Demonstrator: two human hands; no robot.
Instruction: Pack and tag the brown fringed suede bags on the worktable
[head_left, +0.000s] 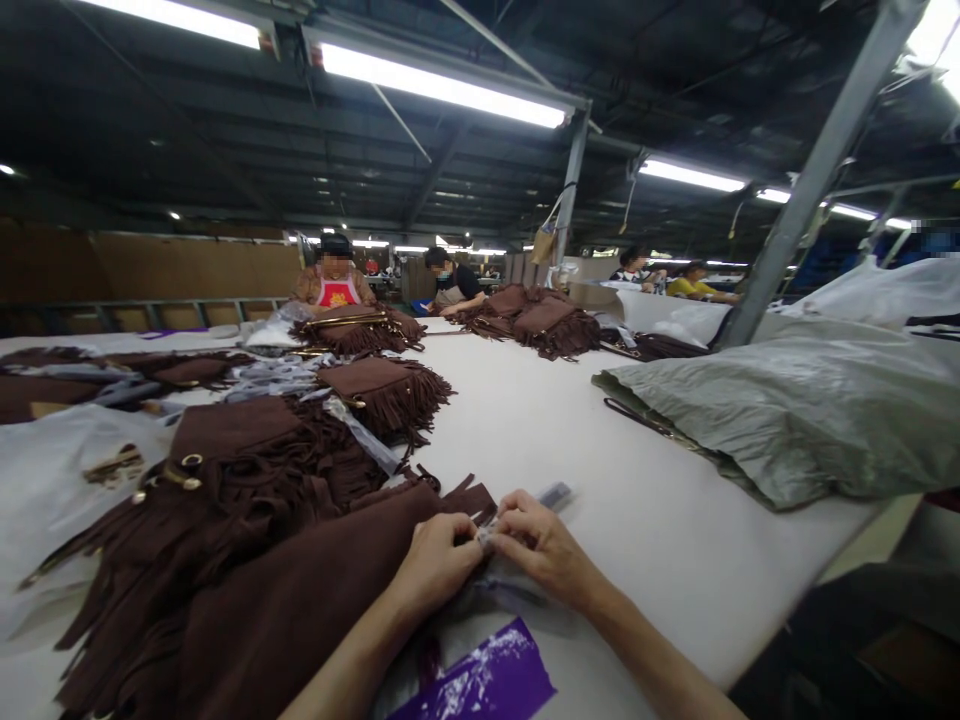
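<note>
My left hand (441, 552) and my right hand (541, 540) meet over the near part of the table, fingers pinched together. Between them is a crumpled strip of clear plastic wrap (553, 495), whose end sticks out past my right fingers. Just left of my hands lies a large brown fringed bag (315, 580), its flat side up and some fringe strips reaching toward my fingers. Below my wrists rests a shiny purple sheet (487, 680). Another brown fringed bag (232, 430) with gold rings and a zipper lies farther left.
More brown fringed bags (382, 385) and plastic wraps lie along the table's left side, with a bag pile (536, 318) at the far end. A grey-green plastic sack (810, 410) covers the right edge. Co-workers (336, 275) sit beyond. A metal post (817, 180) rises at right.
</note>
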